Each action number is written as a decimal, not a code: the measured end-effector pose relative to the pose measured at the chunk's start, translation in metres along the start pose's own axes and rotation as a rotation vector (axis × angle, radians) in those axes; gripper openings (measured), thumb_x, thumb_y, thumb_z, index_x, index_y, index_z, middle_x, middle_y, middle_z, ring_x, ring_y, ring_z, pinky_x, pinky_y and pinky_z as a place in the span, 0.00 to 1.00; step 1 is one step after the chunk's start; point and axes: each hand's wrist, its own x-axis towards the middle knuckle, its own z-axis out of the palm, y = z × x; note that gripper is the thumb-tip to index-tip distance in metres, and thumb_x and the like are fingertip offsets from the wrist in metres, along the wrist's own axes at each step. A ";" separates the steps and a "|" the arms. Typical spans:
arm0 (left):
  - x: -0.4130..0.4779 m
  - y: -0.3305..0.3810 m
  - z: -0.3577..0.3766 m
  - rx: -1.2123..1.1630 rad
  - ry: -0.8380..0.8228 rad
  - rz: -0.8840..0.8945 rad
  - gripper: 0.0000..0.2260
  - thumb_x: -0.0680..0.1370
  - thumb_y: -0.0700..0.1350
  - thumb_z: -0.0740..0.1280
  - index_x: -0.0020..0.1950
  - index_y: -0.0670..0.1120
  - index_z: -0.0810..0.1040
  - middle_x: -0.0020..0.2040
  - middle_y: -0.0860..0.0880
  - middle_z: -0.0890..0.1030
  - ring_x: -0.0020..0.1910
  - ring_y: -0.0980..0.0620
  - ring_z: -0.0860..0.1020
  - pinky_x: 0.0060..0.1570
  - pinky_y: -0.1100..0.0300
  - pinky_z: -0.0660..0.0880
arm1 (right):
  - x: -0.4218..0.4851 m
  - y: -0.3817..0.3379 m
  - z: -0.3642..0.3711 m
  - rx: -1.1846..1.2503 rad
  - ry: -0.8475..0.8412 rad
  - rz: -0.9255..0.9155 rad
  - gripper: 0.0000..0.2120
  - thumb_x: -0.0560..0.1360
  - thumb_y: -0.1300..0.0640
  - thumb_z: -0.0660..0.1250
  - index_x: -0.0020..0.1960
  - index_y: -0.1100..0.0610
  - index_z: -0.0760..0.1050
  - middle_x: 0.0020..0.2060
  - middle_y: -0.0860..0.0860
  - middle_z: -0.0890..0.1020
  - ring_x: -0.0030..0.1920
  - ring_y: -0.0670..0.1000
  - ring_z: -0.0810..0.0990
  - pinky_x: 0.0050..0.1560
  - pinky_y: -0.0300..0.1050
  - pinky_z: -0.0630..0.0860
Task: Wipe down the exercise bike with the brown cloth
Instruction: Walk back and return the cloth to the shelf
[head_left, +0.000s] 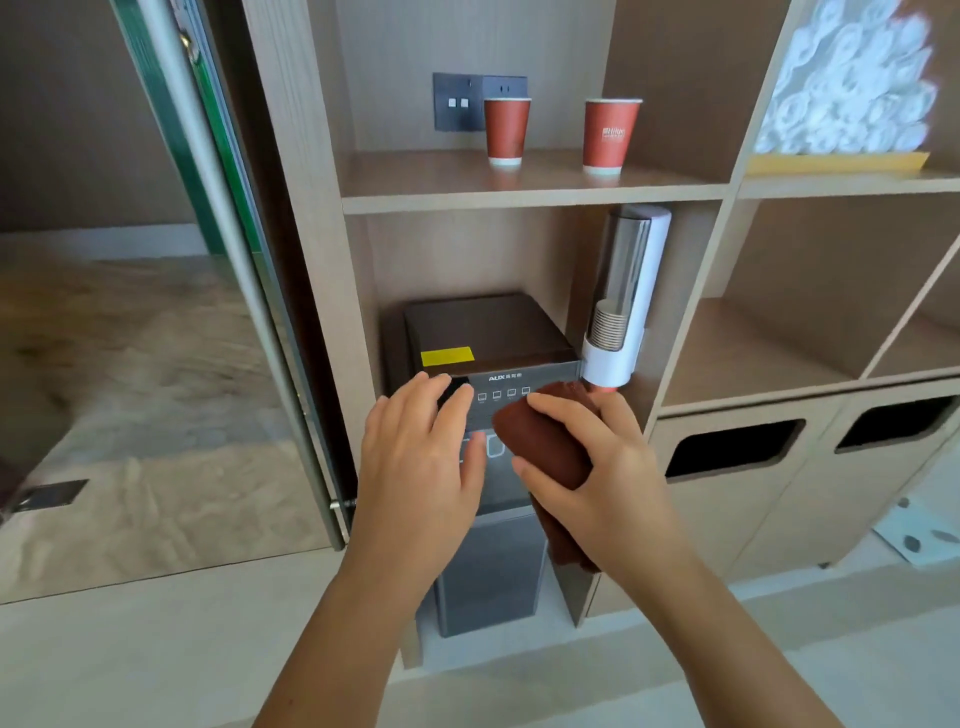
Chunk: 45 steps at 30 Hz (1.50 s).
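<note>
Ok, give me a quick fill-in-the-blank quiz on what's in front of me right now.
1. The right hand grips the brown cloth; the left hand holds ____.
2. The red cups on the shelf number ____.
3. The sticker on top of the water dispenser is ____.
Missing words: nothing, two, yellow.

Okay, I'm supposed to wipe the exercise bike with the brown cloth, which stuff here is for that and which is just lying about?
For the job: brown cloth, gripped in the right hand. No exercise bike is in view.

Just there: water dispenser, two red paper cups, cup holder tube, rolled white towels, wall socket.
</note>
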 end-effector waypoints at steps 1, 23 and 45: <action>0.009 -0.005 0.002 0.005 0.017 0.010 0.16 0.70 0.39 0.72 0.56 0.37 0.78 0.55 0.38 0.80 0.57 0.38 0.76 0.58 0.41 0.69 | 0.010 0.001 0.003 0.004 0.000 -0.006 0.26 0.68 0.49 0.72 0.64 0.47 0.71 0.57 0.47 0.71 0.51 0.45 0.71 0.48 0.23 0.63; 0.233 -0.041 0.065 0.174 0.210 0.048 0.15 0.73 0.39 0.69 0.59 0.38 0.77 0.59 0.38 0.77 0.63 0.38 0.71 0.62 0.40 0.66 | 0.291 0.042 0.005 0.111 0.126 -0.307 0.24 0.69 0.53 0.72 0.64 0.50 0.72 0.57 0.53 0.71 0.55 0.51 0.74 0.54 0.36 0.69; 0.298 -0.074 0.098 0.288 0.262 -0.097 0.18 0.74 0.48 0.61 0.59 0.42 0.78 0.60 0.40 0.77 0.63 0.40 0.72 0.62 0.43 0.59 | 0.410 0.043 0.042 -0.411 -0.330 -0.211 0.27 0.74 0.36 0.56 0.71 0.41 0.58 0.74 0.53 0.55 0.70 0.64 0.58 0.67 0.66 0.56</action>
